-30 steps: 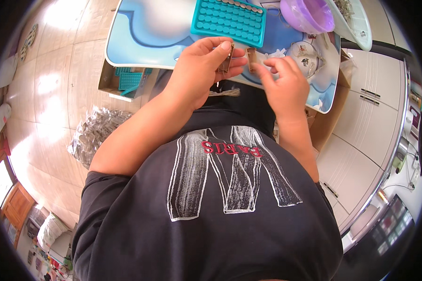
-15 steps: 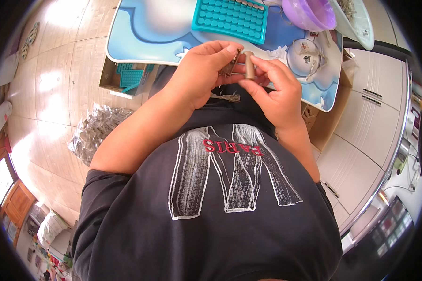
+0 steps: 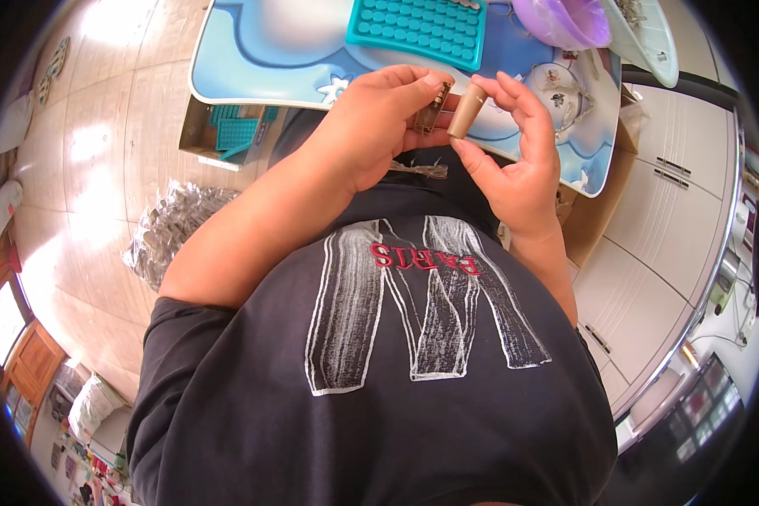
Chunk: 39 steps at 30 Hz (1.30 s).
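Note:
Both of my hands are raised over the near edge of a blue-and-white table [image 3: 253, 88]. My left hand [image 3: 379, 122] pinches a small dark brown, glossy piece with light markings [image 3: 433, 111] between thumb and fingers. Close to its right, the fingertips and thumb of my right hand [image 3: 519, 160] hold a tan tapered tube [image 3: 467, 111] by its two ends. The tube leans, its wider end up and to the right. A narrow gap appears between the two pieces; whether my left fingers touch the tube behind is hidden.
A teal tray [image 3: 417, 38] with rows of round caps lies beyond my hands. A purple bowl [image 3: 565, 21], a pale green basket [image 3: 649, 42] and a round whitish item with cords [image 3: 558, 94] are at right. Crumpled silver material [image 3: 177, 228] sits left; an open carton [image 3: 196, 135] stands under the table.
Both hands have shifted slightly right. The tube has gone from nearly upright to leaning right, and my right fingers have spread up along it.

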### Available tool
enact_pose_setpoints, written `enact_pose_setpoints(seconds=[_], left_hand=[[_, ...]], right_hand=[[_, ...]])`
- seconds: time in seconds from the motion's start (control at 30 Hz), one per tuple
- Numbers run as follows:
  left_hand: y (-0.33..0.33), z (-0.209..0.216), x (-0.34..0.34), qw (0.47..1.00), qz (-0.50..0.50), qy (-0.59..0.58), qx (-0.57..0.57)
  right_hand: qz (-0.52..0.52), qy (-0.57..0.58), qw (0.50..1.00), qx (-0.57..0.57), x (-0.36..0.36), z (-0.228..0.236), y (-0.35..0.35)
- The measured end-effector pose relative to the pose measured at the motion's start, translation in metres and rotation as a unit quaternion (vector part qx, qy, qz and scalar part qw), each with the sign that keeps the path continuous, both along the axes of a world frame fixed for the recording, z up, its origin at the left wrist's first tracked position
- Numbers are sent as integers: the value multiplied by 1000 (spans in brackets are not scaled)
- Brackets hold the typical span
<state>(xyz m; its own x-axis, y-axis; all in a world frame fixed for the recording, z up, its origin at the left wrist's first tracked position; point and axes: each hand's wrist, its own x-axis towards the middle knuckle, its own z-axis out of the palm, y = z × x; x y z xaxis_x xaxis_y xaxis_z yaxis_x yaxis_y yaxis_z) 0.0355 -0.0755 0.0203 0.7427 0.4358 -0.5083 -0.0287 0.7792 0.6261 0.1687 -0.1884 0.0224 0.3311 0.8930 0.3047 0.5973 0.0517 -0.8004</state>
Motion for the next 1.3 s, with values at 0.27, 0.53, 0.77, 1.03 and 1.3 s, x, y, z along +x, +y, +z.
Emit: enact_pose_setpoints(seconds=[0.27,0.53,0.77,1.03,1.3], left_hand=[[-1,0,-1,999,-9,-29,-17],[-4,0,-2,999,0,-44,-12],[-4,3,-3,999,-7,-37,-11],[-9,-5,-2,994,-33,-55,90],[-10,-2,0,992,-32,-52,110]], right_hand=[[51,-40,998,2,-7,4,7],[45,-34,998,7,-8,1,8],[49,-19,999,1,-10,1,7],[20,-2,1000,17,-13,-7,5],[29,26,998,58,-12,-12,3]])
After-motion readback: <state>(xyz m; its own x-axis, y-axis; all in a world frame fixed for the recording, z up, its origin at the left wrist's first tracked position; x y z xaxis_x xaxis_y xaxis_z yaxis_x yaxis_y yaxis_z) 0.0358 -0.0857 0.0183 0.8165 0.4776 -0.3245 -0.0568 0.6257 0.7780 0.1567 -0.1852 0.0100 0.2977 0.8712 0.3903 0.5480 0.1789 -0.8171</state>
